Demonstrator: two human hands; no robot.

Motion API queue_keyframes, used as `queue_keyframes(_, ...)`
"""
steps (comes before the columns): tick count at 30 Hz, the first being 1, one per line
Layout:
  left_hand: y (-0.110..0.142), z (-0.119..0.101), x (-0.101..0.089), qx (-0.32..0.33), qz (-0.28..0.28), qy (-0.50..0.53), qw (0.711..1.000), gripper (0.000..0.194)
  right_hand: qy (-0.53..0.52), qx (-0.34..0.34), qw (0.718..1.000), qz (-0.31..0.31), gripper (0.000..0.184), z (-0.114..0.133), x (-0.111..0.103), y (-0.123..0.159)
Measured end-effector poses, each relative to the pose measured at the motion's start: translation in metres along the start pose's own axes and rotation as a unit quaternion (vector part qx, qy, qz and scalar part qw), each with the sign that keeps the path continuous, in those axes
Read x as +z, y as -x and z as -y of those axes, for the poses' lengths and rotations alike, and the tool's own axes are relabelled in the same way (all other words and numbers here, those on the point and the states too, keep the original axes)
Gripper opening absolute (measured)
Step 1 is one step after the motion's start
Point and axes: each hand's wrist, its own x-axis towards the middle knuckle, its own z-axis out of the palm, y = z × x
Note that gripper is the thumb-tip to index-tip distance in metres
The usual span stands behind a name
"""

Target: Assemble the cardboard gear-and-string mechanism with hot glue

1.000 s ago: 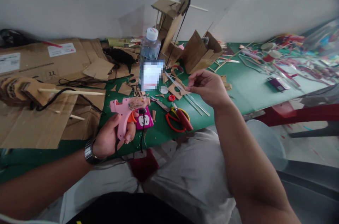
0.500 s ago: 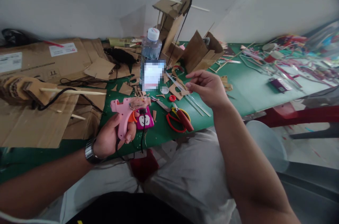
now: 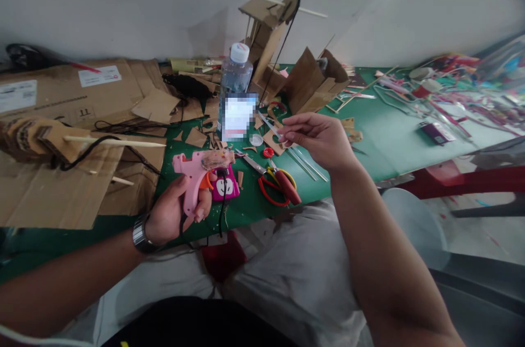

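My left hand is wrapped round the handle of a pink hot glue gun, its nozzle pointing right and a finger by the orange trigger. A dark cable hangs below it. Over the middle of the table, my right hand has thumb and fingers drawn together in a pinch. Clear glue sticks lie beneath that hand; whether the fingertips hold one is unclear. Between the hands are scissors, a red-handled tool and a small red ring-shaped piece. A magenta box sits behind the glue gun.
A capped bottle stands behind a blurred bright screen. Cardboard structures with wooden sticks rise at left and at the back. An open cardboard box and scraps lie around. Colourful clutter covers the right end.
My right hand has shifted slightly left and down, and its fingers have drawn closer together near the glue sticks. My left hand keeps the glue gun in nearly the same place.
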Motion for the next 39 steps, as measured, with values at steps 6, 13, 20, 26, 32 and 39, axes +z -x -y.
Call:
queue_keyframes(6, -0.001, 0.000, -0.001, 0.004, 0.003, 0.000, 1.000, 0.057, 0.005, -0.018, 1.000, -0.007, 0.041, 0.000, -0.002, -0.001)
queue_keyframes(13, 0.000, 0.000, 0.000, 0.003, -0.001, 0.002, 1.000, 0.053, 0.069, -0.055, 0.993, -0.078, 0.024, -0.006, -0.010, -0.005)
queue_keyframes(20, 0.000, -0.001, 0.001, 0.003, -0.009, 0.001, 1.000, 0.053, 0.230, -0.026, 0.940, -0.249, 0.027, -0.013, -0.047, -0.011)
queue_keyframes(26, 0.001, -0.001, 0.002, 0.005, -0.004, 0.007, 1.000, 0.054, 0.324, -0.013, 0.835, -0.445, 0.043, -0.032, -0.127, -0.004)
queue_keyframes(32, 0.001, -0.002, 0.003, 0.003, -0.003, -0.003, 1.000, 0.055, 0.217, -0.017, 0.832, -0.510, 0.038, -0.051, -0.151, 0.005)
queue_keyframes(39, 0.000, 0.001, -0.001, 0.006, 0.008, -0.013, 1.000, 0.057, 0.101, 0.044, 0.958, -0.265, 0.038, -0.043, -0.097, 0.000)
